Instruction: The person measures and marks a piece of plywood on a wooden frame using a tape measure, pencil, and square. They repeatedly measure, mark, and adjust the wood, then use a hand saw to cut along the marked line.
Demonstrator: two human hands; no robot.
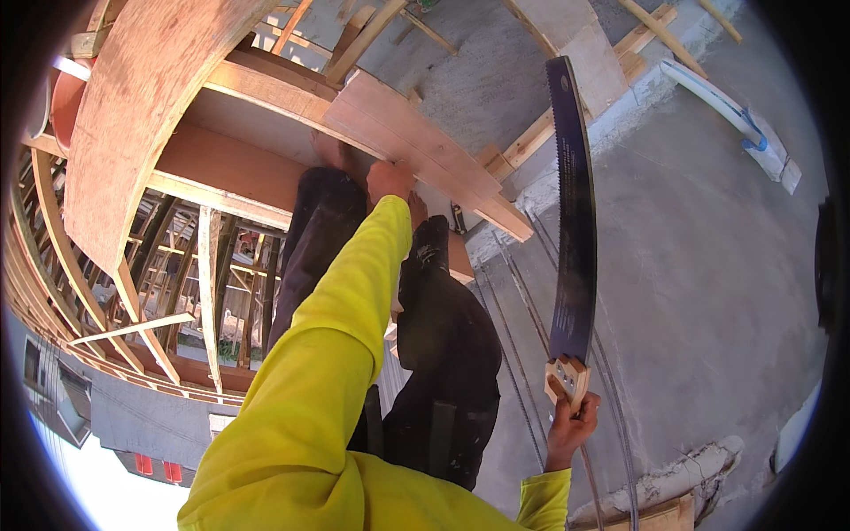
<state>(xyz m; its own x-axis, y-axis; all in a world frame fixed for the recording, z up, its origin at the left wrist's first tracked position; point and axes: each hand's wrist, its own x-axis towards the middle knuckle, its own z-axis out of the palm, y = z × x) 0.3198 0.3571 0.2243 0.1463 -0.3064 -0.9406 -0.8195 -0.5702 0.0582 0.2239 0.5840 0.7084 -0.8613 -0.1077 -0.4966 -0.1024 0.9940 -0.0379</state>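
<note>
My right hand [571, 432] is wrapped round the wooden handle of a handsaw [574, 212]. Its long dark blade points away from me, with the toothed edge on the left. My left hand [390, 180] is closed at the near edge of a flat plywood board [412, 133]; its fingertips are partly hidden. That board lies along a timber beam [266, 96], which runs from upper left to the middle. The saw blade is apart from the board, to its right.
My legs in dark trousers [443, 354] are below the board. A curved-looking plywood sheet [146, 115] rises at left, above open wooden framing [208, 292]. Steel bars [531, 310] cross the grey concrete floor [699, 292]. A white pipe-like length [722, 104] lies at upper right.
</note>
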